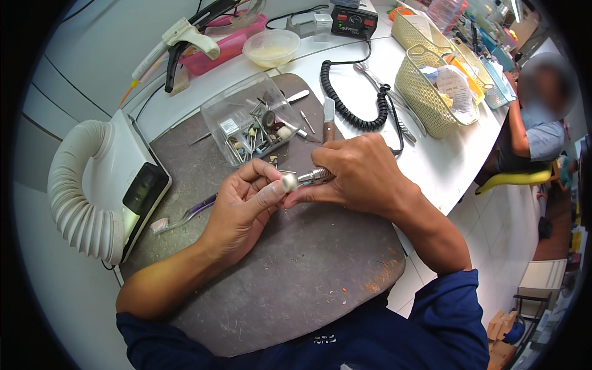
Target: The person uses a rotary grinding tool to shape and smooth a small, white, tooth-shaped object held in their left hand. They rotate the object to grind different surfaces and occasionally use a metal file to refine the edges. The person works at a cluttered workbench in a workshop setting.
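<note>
In my right hand (364, 172) is a metal rotary handpiece (316, 176), my fingers wrapped round it and its nose pointing left. A small whitish polishing tip (288, 181) sits at the end of it, right by my left fingertips. My left hand (242, 200) is closed in a pinch beside the tip; what it grips, if anything, is too small and covered to name. Just beyond my hands stands a clear plastic box (213, 111) of assorted burs and polishing bits. A few loose bits (274, 161) lie between the box and my fingers.
A grey work board (265, 290) lies beneath my hands. At left are a toothbrush (185, 217) and a white suction unit (132, 179) with a ribbed hose. A coiled black cord (345, 114) runs to a control box (354, 21). Baskets (425, 92) stand right; a person (536, 129) sits beyond.
</note>
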`<state>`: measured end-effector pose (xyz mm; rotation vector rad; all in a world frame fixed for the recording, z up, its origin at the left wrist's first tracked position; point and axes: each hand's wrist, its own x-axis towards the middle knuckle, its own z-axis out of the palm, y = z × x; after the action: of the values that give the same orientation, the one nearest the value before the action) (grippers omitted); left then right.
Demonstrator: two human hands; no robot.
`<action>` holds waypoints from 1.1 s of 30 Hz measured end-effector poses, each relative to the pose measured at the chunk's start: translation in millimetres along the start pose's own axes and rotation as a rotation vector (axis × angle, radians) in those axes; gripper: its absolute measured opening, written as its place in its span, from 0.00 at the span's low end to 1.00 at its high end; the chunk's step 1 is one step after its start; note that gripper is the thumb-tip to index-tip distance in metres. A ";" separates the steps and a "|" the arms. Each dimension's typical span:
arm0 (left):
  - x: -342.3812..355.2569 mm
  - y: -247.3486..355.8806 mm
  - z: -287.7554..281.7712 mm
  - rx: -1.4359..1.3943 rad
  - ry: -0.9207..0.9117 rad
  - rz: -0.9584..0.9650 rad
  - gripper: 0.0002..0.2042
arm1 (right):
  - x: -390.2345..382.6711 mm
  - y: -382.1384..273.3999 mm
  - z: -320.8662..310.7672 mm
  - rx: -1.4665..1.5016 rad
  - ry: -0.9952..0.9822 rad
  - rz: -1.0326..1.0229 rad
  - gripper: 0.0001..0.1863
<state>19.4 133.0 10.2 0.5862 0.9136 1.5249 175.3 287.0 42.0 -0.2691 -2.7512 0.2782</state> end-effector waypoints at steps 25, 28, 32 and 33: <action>1.0 -1.3 -4.6 -0.014 -0.075 -0.004 0.06 | -1.1 1.6 2.1 0.021 -0.029 -0.011 0.39; 0.2 -0.5 -2.4 -0.021 -0.047 -0.012 0.06 | -0.8 1.8 0.8 0.015 -0.015 0.006 0.39; -0.5 -1.1 -3.4 -0.042 -0.060 -0.017 0.06 | -1.9 5.8 4.8 0.008 0.034 -0.014 0.35; -0.6 -1.3 -3.5 -0.042 -0.059 -0.016 0.06 | -1.7 5.9 5.0 0.005 0.029 -0.012 0.36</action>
<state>17.5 131.6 7.3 0.5890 0.8381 1.5012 175.9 291.6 35.5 -0.2527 -2.7220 0.2760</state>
